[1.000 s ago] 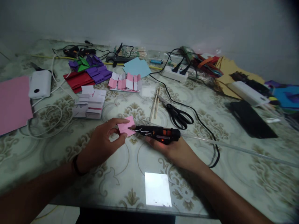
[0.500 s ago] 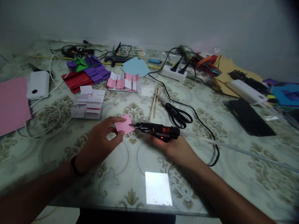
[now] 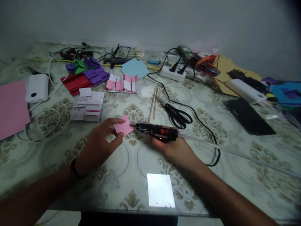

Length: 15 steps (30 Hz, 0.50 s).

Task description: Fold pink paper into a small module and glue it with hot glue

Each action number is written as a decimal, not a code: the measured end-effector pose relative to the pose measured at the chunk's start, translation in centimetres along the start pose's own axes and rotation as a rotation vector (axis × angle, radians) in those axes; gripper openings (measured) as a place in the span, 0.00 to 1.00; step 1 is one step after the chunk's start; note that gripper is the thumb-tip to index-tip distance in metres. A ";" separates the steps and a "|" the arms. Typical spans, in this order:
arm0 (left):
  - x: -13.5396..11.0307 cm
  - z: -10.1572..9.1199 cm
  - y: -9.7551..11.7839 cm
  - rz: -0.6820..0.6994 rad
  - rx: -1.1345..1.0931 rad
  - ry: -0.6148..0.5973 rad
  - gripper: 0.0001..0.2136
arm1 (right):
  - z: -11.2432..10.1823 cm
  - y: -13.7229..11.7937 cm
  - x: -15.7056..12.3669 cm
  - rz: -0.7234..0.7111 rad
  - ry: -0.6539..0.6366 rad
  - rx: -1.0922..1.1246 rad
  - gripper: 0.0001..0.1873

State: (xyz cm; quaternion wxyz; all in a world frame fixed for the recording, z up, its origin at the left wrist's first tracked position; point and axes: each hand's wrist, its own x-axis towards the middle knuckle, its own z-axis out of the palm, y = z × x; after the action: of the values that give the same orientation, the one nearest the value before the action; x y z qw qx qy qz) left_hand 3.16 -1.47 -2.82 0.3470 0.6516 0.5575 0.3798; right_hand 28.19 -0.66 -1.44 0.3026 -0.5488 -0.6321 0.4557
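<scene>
My left hand (image 3: 100,146) pinches a small folded pink paper piece (image 3: 122,127) between thumb and fingers, just above the table. My right hand (image 3: 175,150) grips a black hot glue gun (image 3: 156,131) with a red light glowing on its side. The gun's nozzle points left and sits right at the pink paper's edge. A clear glue stick (image 3: 235,150) trails out of the gun's back toward the right.
Black scissors (image 3: 177,115) and wooden sticks (image 3: 153,104) lie just beyond the gun. Folded paper pieces, white (image 3: 88,103), pink-white (image 3: 123,84), purple (image 3: 96,73) and red (image 3: 74,82), sit farther back. A power strip (image 3: 172,74), cables and a pink sheet (image 3: 11,106) surround them.
Both hands, the pink paper and the glue gun have barely shifted; the view has drifted slightly, with everything sitting a little to the left.
</scene>
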 end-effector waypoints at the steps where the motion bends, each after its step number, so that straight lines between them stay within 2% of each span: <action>1: 0.0 0.0 0.0 0.005 0.014 0.000 0.15 | 0.0 0.0 0.0 -0.002 0.001 -0.001 0.09; 8: 0.0 0.0 -0.1 0.086 0.090 0.001 0.15 | 0.1 0.4 0.3 -0.061 -0.004 0.005 0.11; 15: 0.0 0.0 -0.4 0.089 0.089 -0.003 0.14 | -0.1 0.5 0.4 -0.139 0.009 -0.042 0.18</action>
State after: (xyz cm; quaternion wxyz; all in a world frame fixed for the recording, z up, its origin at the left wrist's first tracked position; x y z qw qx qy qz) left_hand 2.98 -1.41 -3.12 0.3011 0.6911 0.5437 0.3687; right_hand 28.37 -0.29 -1.88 0.3250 -0.5120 -0.6766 0.4177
